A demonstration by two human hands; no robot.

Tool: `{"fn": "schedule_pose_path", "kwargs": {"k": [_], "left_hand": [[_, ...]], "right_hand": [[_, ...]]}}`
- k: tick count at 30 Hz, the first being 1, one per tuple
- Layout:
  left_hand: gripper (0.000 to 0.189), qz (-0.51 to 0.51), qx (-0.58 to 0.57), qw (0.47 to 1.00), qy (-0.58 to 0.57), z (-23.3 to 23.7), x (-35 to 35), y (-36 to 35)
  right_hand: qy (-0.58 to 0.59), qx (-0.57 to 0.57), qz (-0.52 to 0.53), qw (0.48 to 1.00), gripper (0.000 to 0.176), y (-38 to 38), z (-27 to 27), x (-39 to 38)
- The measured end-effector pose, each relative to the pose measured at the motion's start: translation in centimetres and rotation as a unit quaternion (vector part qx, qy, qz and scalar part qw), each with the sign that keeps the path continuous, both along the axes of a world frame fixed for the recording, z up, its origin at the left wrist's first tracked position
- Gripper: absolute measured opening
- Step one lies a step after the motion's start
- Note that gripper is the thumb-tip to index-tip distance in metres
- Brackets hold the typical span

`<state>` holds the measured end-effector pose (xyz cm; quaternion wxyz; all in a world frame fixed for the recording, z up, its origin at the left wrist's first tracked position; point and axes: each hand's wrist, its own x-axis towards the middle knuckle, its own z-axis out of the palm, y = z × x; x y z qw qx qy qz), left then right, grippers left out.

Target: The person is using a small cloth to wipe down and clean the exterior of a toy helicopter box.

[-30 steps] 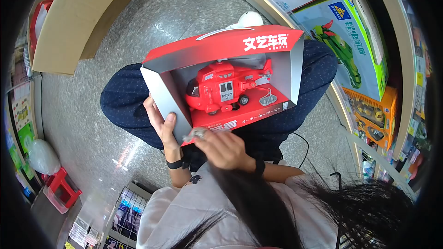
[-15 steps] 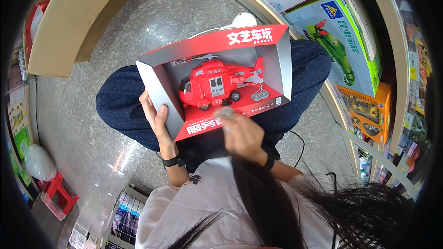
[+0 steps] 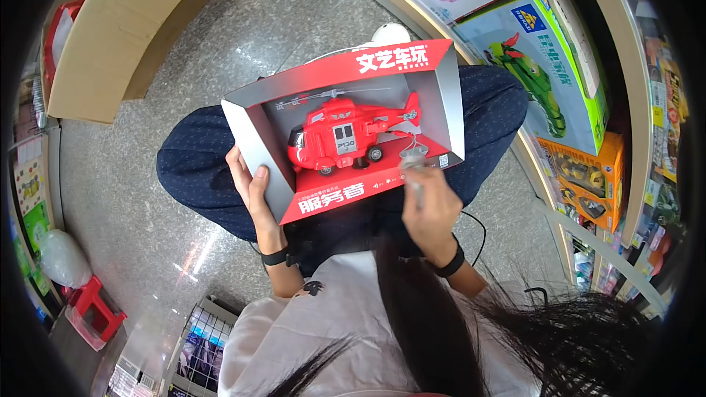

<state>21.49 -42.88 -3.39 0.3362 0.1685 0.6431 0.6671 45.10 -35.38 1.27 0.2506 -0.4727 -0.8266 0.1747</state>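
Two hands are sharing one box [image 3: 397, 62], which is resting on the person's lap [image 3: 195, 169] with its open front facing up. The left hand [image 3: 254, 191] is clamping the box's grey side wall, thumb lying on the inside face and fingers wrapping behind it. The right hand [image 3: 432, 209] is pinching a small grey thing [image 3: 412, 162] (too blurred to name) and pressing it against the red front lip, just ahead of its knuckles and just beside the tail end of the red toy helicopter [image 3: 346, 136] sitting inside. Judging by this, the step in hand is working that grey thing on the front lip near its right corner. Any further move is calling for a firm left-hand grip, so the box is not tipping off the knees, and for light pressure, so the thin card lip is not buckling. Open room is lying mostly to the left of the left hand, over bare floor [image 3: 279, 22], with a cardboard carton [image 3: 118, 37] standing well beyond. To the right of the right hand, boxed toys [image 3: 559, 81] are crowding close — little elbow room there — and a thin cable [image 3: 482, 239] is trailing just beside the wrist.
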Motion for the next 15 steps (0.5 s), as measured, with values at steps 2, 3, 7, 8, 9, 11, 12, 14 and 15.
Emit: {"fn": "schedule_pose_path", "kwargs": {"k": [2,3,7,8,9,11,12,14,15], "left_hand": [[0.064,0.000,0.001,1.000,0.002,-0.1,0.0,-0.1],[0.063,-0.001,0.002,1.000,0.005,-0.2,-0.1,-0.1],[0.062,-0.003,-0.002,1.000,0.004,-0.1,-0.4,0.1],[0.062,0.001,-0.007,1.000,-0.010,0.1,-0.4,0.2],[0.062,0.005,-0.013,1.000,-0.023,0.3,-0.5,0.2],[0.061,-0.001,-0.010,1.000,-0.022,0.6,-0.5,0.3],[0.059,-0.006,-0.028,0.999,-0.024,1.1,-0.4,0.3],[0.057,-0.010,-0.044,0.999,-0.024,1.4,-0.4,0.3],[0.055,-0.021,-0.059,0.998,-0.025,1.4,-0.6,0.0]], "right_hand": [[-0.003,-0.005,-0.070,0.998,0.015,0.7,-0.2,2.0],[0.000,-0.010,-0.113,0.994,0.015,1.0,-0.5,2.8],[0.040,-0.036,-0.118,0.992,0.010,3.2,-0.4,5.4],[0.075,-0.045,-0.125,0.988,0.009,4.0,-0.1,5.4],[0.110,-0.055,-0.132,0.984,0.009,4.7,0.0,5.5],[0.192,-0.138,-0.194,0.952,0.010,6.2,-0.9,5.9],[0.223,-0.170,-0.193,0.940,0.012,7.0,-1.2,5.7],[0.256,-0.235,-0.171,0.922,0.014,8.4,-1.6,4.7],[0.294,-0.248,-0.149,0.911,0.015,8.9,-2.5,4.1]]}}
